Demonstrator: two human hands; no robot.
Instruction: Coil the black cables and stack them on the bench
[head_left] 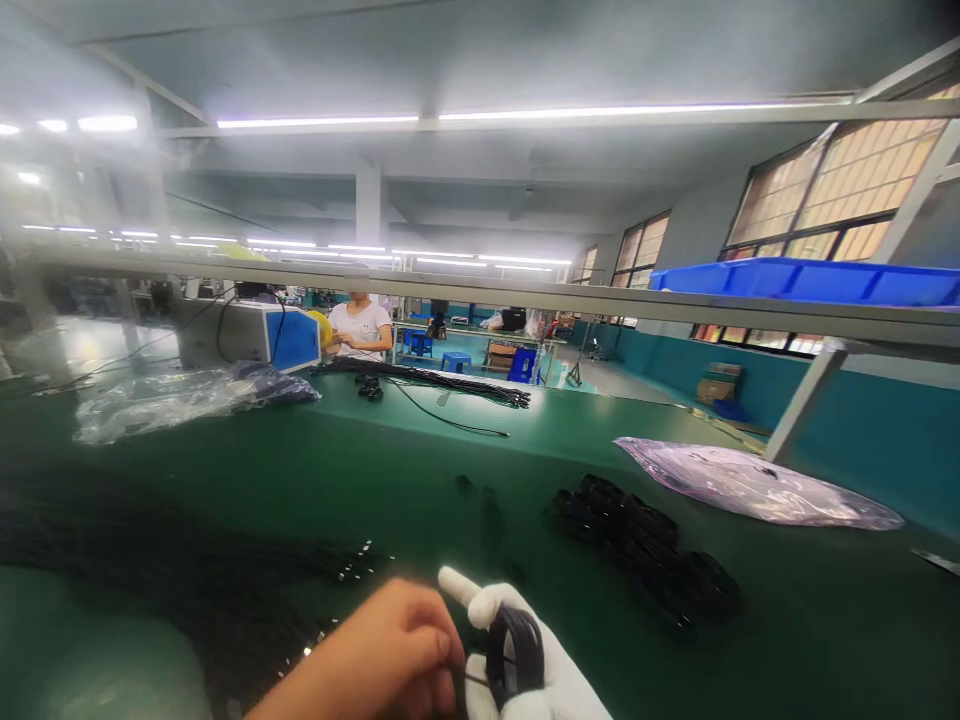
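At the bottom centre, my right hand (559,665), in a white glove, is closed around a coiled black cable (516,652), its index finger pointing out to the left. My bare left hand (405,640) is just left of the coil with its fingers curled in. A thin black strand runs from the coil towards those fingers, which seem to pinch it; their tips are partly hidden. To the left a spread of long black cables (150,560) with small shiny ends lies on the green table (420,500). Several finished-looking black coils (637,540) are heaped to the right.
A clear plastic bag (187,395) and a blue-and-grey machine (289,337) stand at the back left. More black cables (450,380) lie along the far edge. A plastic bag (750,485) rests at right, below a blue tray (810,280) on a rail. A person (361,325) sits beyond.
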